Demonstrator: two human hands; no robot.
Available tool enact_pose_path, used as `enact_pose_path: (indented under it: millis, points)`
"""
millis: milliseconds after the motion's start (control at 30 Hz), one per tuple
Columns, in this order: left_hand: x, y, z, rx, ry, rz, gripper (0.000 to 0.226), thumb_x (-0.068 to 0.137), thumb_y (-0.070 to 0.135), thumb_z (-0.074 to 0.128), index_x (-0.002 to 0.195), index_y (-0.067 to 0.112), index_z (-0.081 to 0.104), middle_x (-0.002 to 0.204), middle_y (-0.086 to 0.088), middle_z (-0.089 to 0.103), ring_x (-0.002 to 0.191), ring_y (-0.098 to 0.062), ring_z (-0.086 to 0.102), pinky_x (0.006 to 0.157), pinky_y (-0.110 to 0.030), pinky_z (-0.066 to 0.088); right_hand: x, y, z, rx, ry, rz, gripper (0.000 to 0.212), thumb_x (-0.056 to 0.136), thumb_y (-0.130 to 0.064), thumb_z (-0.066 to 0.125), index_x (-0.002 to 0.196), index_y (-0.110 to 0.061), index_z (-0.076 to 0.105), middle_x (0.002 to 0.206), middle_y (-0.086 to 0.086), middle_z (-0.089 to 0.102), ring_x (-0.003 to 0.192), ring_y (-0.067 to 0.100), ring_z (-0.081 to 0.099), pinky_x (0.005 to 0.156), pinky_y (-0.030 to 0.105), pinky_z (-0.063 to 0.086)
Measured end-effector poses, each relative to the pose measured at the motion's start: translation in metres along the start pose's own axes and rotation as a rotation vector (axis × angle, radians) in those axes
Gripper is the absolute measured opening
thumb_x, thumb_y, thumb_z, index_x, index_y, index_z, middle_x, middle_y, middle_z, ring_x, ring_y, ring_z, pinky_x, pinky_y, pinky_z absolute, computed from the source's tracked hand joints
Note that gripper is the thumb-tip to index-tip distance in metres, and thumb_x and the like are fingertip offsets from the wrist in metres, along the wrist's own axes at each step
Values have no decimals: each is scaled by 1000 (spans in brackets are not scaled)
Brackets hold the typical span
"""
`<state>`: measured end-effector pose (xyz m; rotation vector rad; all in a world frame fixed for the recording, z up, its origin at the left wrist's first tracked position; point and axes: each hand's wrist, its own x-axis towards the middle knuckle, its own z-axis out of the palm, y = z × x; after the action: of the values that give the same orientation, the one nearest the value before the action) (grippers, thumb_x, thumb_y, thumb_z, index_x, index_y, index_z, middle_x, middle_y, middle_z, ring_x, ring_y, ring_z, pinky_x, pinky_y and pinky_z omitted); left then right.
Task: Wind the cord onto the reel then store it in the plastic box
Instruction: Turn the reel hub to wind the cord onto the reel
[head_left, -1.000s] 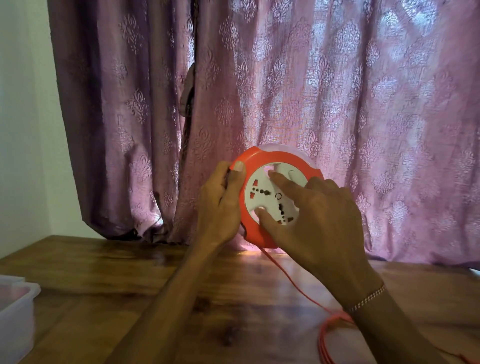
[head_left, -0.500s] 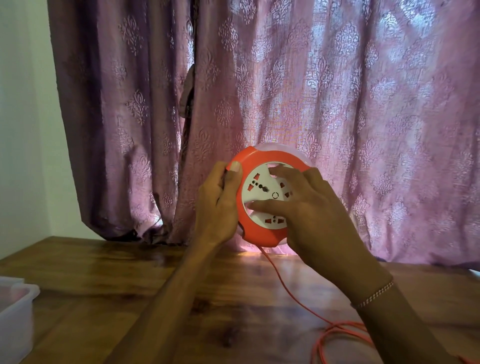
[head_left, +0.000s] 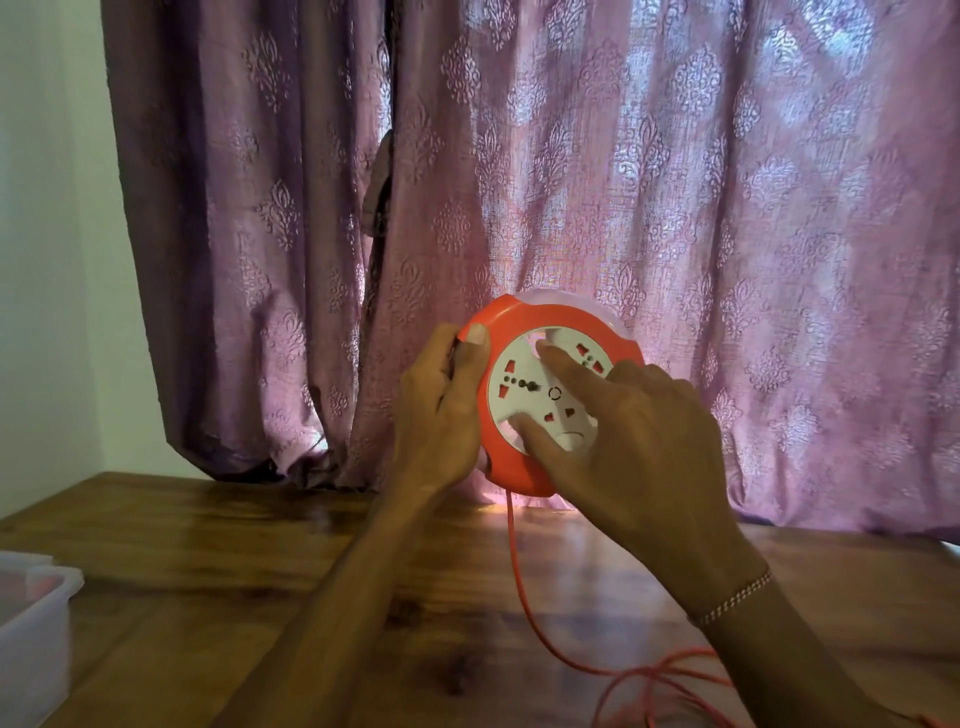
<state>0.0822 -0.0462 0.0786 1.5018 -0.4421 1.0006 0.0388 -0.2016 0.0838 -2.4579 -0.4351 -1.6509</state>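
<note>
Head cam: round orange plastic cord reel w/ white socket face is held up off the brown wooden surface, face toward the camera, in front of the purple patterned curtain. Left hand grips reel's left rim, thumb curled over the orange edge, other fingers wrapped behind. Right hand lies on the white face w/ fingers spread; index tip sits near the top of the face, thumb tip at its lower part, nothing held in it. Thin orange cord drops from reel's bottom edge, runs down across the surface & gathers in loose loops below-right of reel. Translucent plastic box sits well apart, far below-left of reel, at the frame edge.
</note>
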Motion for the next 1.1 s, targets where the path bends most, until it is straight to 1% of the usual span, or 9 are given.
enact_pose_path:
  millis: [133, 267, 367, 433, 500, 667, 733, 867, 1100]
  points:
    - [0, 1, 0, -41, 3, -22, 47, 97, 56, 45, 88, 12, 57, 82, -17, 66, 71, -19, 59, 70, -57, 54, 3, 2, 2, 62, 5, -15, 59, 85, -68, 53, 134, -35, 60, 89, 2, 70, 87, 28, 60, 73, 37, 44]
    - [2, 2, -2, -84, 21, -46, 56, 95, 60, 44, 96, 6, 58, 91, -23, 69, 81, -34, 68, 74, -60, 56, 4, 4, 4, 111, 56, -74, 57, 90, -63, 56, 136, -29, 59, 92, 3, 62, 88, 24, 47, 72, 38, 43]
    - [5, 3, -5, -102, 35, -57, 47, 99, 50, 45, 98, 5, 60, 93, -19, 72, 79, -22, 69, 75, -53, 58, 3, 2, 0, 127, 101, -106, 52, 92, -57, 59, 129, -21, 62, 93, 5, 61, 88, 25, 46, 71, 38, 43]
    - [6, 3, -6, -80, 28, -53, 48, 99, 48, 44, 98, 2, 58, 86, -12, 72, 74, -12, 67, 68, -42, 58, 4, 1, -3, 132, 142, -145, 35, 95, -42, 62, 119, -17, 66, 95, 8, 61, 88, 28, 48, 71, 42, 46]
    - [6, 3, -7, -73, 25, -43, 47, 100, 47, 44, 95, 2, 57, 79, -4, 69, 69, -9, 65, 63, -35, 55, 4, 4, -3, 131, 125, -242, 25, 94, -20, 53, 112, -19, 69, 104, 10, 62, 94, 30, 47, 71, 45, 48]
    - [7, 0, -7, -70, 38, -19, 51, 100, 51, 45, 94, 2, 55, 90, -25, 66, 78, -31, 67, 71, -59, 56, 4, 11, 6, 93, -44, -385, 62, 71, -8, 37, 113, -37, 72, 142, 6, 52, 110, 29, 47, 80, 42, 47]
    - [7, -1, -7, -50, 40, -11, 50, 100, 53, 45, 94, 5, 55, 90, -24, 67, 84, -42, 67, 72, -61, 55, 3, 9, 7, 49, -45, -368, 65, 70, -8, 36, 114, -40, 71, 145, 5, 52, 110, 30, 46, 77, 41, 43]
    - [5, -1, -6, -17, 27, 17, 45, 103, 47, 45, 90, 5, 54, 86, -24, 64, 77, -38, 64, 70, -59, 54, 3, 6, 3, -15, -52, -336, 59, 77, -20, 30, 110, -42, 74, 140, 6, 56, 108, 33, 46, 74, 40, 36]
    - [4, -1, -4, -5, 24, 24, 49, 98, 57, 45, 89, 10, 54, 85, -23, 65, 81, -44, 64, 69, -60, 55, 2, -1, -2, 8, -48, -210, 52, 82, -34, 36, 122, -47, 66, 124, 13, 57, 104, 32, 46, 75, 42, 42]
